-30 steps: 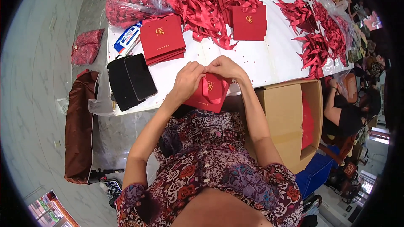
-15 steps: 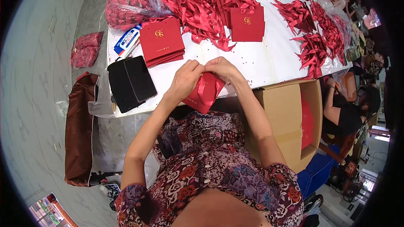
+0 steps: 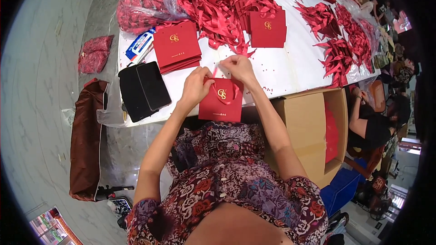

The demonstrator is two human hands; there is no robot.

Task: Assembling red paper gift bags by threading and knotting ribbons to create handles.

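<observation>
Black case (image 3: 131, 93): lies on worktop (image 3: 290, 70) at far left, near front edge; limits sideways room there.
Left bag stack (image 3: 176, 47): flat red bags, just beyond left hand; little room forward on that side.
Left hand (image 3: 196, 87): grip together, thumb and finger clamped on upper left of red bag, at top edge.
Red bag (image 3: 220, 112): between both hands, at worktop's front edge, lower part reaching past it over lap; top edge up, printed face showing.
Handling: likely light, stiffish paper, creases easily; hold by top edge or corners, don't squeeze the middle.
Ribbon (image 3: 215, 70): thin, shiny; probably soft and slippery, best pinched near its end.
Right hand (image 3: 238, 69): grip together, fingertips apparently clamped on ribbon, just above bag.
Open room: white stretch right of right hand, small red specks on it, up to right bag stack (image 3: 269, 34).
Cardboard box (image 3: 303, 122): beside right forearm; its edge limits low moves right.
</observation>
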